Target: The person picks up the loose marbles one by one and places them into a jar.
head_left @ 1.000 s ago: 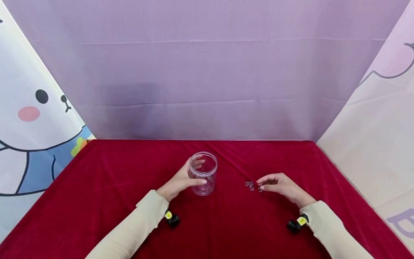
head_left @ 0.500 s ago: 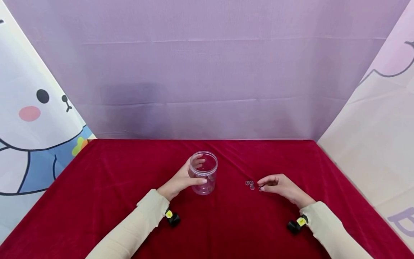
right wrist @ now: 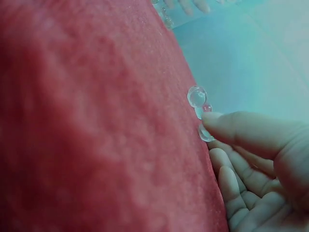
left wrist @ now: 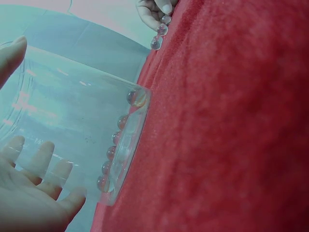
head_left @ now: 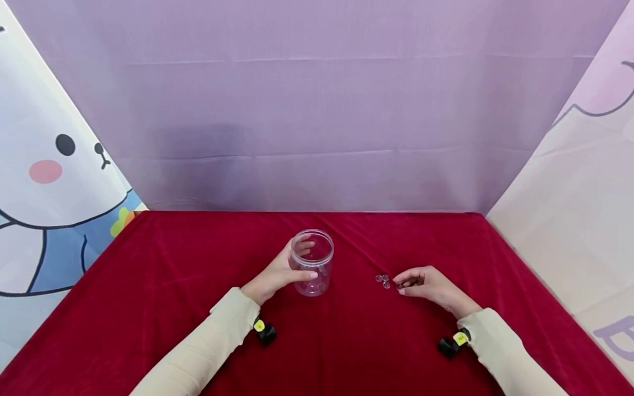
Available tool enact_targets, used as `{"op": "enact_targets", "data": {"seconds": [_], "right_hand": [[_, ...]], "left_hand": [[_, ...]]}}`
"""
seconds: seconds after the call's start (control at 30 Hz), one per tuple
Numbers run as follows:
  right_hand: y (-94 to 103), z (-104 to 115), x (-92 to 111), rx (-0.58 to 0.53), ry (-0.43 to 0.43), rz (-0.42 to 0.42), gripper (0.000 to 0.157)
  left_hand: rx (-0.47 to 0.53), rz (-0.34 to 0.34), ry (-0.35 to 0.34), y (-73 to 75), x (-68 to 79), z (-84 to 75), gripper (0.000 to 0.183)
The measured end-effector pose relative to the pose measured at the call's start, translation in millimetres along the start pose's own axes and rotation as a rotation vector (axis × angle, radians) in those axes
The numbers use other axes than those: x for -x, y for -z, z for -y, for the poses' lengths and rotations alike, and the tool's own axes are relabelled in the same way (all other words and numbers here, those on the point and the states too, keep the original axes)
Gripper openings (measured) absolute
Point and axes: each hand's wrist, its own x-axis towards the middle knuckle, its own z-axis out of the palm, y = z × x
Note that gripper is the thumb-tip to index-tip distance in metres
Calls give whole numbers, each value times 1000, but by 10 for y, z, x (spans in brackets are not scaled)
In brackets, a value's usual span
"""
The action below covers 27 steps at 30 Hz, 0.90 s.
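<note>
A clear plastic jar [head_left: 319, 275] stands upright and lidless on the cloth, and my left hand [head_left: 277, 278] grips it round the side, thumb in front and fingers behind. Several clear glass marbles [left wrist: 111, 153] lie along its bottom in the left wrist view. To the right, my right hand [head_left: 431, 286] is low over the cloth, pinching a clear glass marble [right wrist: 206, 134] between thumb and fingertips. Just left of those fingertips three more loose marbles [head_left: 386, 284] sit close together. The right wrist view shows the other fingers curled in below the thumb.
A red velvety cloth [head_left: 346, 346] covers the table. Behind it hangs a plain purple curtain [head_left: 317, 110], with cartoon-printed cloths [head_left: 49, 220] at both sides. A black wrist camera [head_left: 449, 346] hangs under each forearm.
My right thumb and fingers have closed in on the nearest marble, the thumb moving slightly down and forward. The left hand and jar have stayed in place.
</note>
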Motion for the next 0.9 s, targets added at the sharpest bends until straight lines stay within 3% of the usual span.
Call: {"op": "enact_targets", "data": {"seconds": [0.9], "right_hand": [[5, 18, -2, 32, -7, -5, 25]], "left_hand": [[-5, 7, -13, 2, -22, 14, 85]]}}
